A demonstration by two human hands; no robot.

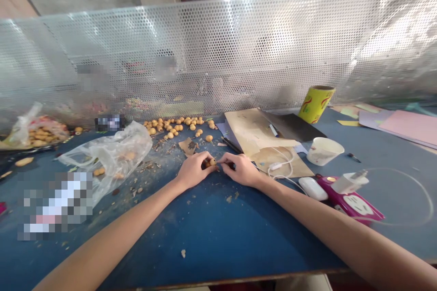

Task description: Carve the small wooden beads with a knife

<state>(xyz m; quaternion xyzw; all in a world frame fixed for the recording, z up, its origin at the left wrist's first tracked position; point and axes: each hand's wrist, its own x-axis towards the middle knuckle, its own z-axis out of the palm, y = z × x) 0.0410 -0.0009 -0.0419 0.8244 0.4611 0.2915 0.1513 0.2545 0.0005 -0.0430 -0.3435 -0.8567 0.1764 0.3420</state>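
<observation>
My left hand is closed around a small tan gourd above the blue table. A dark spot shows on the gourd's end facing right. Close beside it, my right hand pinches thumb and fingers together at the gourd's right side. Whatever sits in that pinch is too small to make out. Just behind my left hand lies a torn piece of brown paper with dark crumbs on it. Many more little gourds are spread along the back of the table.
A perforated metal screen borders the back. To the left are a clear plastic bag and a bag of gourds. On the right stand a white cup, a yellow tube, a magenta power strip and brown paper sheets.
</observation>
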